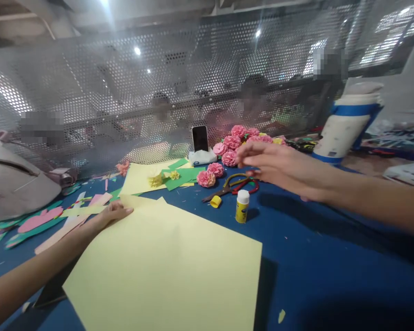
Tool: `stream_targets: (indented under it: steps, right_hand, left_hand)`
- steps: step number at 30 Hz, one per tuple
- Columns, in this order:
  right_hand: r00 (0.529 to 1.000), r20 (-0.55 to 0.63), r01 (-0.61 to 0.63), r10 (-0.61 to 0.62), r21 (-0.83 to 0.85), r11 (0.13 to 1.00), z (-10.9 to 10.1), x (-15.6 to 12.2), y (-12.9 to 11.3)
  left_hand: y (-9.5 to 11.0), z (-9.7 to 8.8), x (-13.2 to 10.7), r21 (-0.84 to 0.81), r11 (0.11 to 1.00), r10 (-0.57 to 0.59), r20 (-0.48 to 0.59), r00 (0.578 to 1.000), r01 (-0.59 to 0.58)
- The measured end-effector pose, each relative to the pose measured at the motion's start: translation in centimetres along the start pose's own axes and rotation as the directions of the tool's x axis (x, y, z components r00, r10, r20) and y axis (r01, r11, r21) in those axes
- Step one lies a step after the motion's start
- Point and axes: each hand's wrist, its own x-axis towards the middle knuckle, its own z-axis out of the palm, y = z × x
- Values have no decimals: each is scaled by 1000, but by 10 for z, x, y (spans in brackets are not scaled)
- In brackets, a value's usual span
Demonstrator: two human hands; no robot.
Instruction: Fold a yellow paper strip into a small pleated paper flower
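Note:
A large pale yellow paper sheet (pixel 172 266) lies on the blue table (pixel 313 257) in front of me. My left hand (pixel 110 215) rests on the sheet's far left corner, fingers wrapped round its edge. My right hand (pixel 269 168) reaches across the table with fingers stretched out, hovering just above scissors with yellow and red handles (pixel 234 185). A small yellow glue stick with a white cap (pixel 242 206) stands upright near them, and its loose yellow cap (pixel 215 201) lies beside it.
Pink paper flowers (pixel 232 142) pile up at the back, two more (pixel 210 174) nearer. A phone (pixel 200 138) stands on a white holder. Green and yellow sheets (pixel 158 177), paper scraps (pixel 41 220), a white-and-blue jug (pixel 345 124) and a perforated metal screen (pixel 158 82) surround the area.

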Motion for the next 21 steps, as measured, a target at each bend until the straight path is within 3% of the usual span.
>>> stream_targets:
  steps: [3,5,8,11,16,21]
  right_hand:
    - [967,234,146,-103,-176,973,-3,35,33]
    - [890,425,288,-162,-251,924,-1,55,51]
    - [719,671,451,-184,-249,857,9,77,70]
    - [657,730,505,-187,-242,829,19,86,80]
    - [640,739,553,-212,-251,795,23,80,89]
    - [572,767,626,-289,-181,759,25,70,98]
  left_hand:
    - [-1,10,-7,-33,999,-32,117,993,36]
    - [-1,18,-12,-71,996,-34,226,974,51]
    - [-3,28,-20,-116,991,-26,346,938,70]
    - [-3,36,-29,-85,992,-51,404,913,94]
    - [0,43,-38,-72,992,-64,415,908,103]
    - [-3,42,-31,-111,988,-48,416,908,103]
